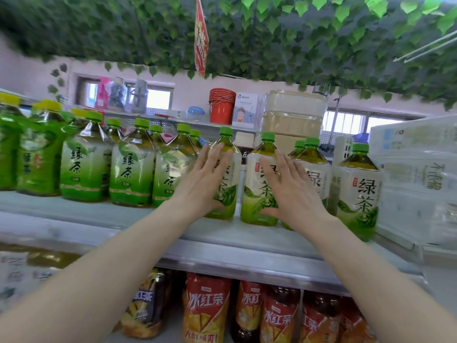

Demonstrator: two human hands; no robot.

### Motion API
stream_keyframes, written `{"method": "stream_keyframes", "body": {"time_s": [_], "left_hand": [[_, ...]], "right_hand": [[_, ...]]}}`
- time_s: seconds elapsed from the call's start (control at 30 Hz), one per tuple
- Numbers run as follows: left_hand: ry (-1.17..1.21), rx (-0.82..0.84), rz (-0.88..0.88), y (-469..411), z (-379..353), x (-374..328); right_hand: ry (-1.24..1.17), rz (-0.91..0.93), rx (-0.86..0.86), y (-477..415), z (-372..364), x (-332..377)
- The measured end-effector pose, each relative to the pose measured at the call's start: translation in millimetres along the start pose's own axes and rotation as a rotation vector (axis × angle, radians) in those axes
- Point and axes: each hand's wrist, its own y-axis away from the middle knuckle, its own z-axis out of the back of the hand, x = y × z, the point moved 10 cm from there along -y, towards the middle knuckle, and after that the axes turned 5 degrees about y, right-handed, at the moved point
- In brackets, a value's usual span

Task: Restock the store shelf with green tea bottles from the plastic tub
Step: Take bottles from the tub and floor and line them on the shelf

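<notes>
Several green tea bottles with green caps stand in a row on the grey shelf (pixel 222 233). My left hand (pixel 202 179) lies with straight fingers against the front of one bottle (pixel 228 194) near the middle. My right hand (pixel 294 186) rests flat, fingers spread, on the bottle to its right (pixel 257 194). Another bottle (pixel 358 191) stands at the right end, closer to me. More bottles (pixel 131 174) fill the shelf to the left. The plastic tub is out of view.
Red iced-tea bottles (pixel 205 310) fill the shelf below. White shrink-wrapped packs (pixel 418 181) stand at the right. Behind the row sit beige stacked containers (pixel 294 115), a red bucket (pixel 221 106) and a white box. Artificial leaves hang overhead.
</notes>
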Motion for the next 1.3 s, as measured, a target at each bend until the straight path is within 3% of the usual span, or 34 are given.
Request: {"method": "stream_keyframes", "body": {"time_s": [0.13,0.37,0.47,0.63,1.23,1.3], "left_hand": [[0.000,0.016,-0.022,-2,-4,2],[-0.045,-0.090,0.039,6,31,57],[-0.056,-0.065,0.082,9,33,96],[-0.078,-0.027,-0.032,12,17,103],[0.009,-0.036,-0.064,11,16,100],[-0.044,-0.087,-0.089,15,27,105]], "right_hand": [[-0.046,-0.012,-0.030,2,10,0],[-0.273,-0.113,-0.254,-36,58,19],[-0.327,-0.149,-0.220,-63,61,43],[-0.286,-0.271,-0.018,-88,40,70],[-0.144,-0.301,0.100,-94,42,74],[-0.082,-0.305,0.041,-94,52,75]]}}
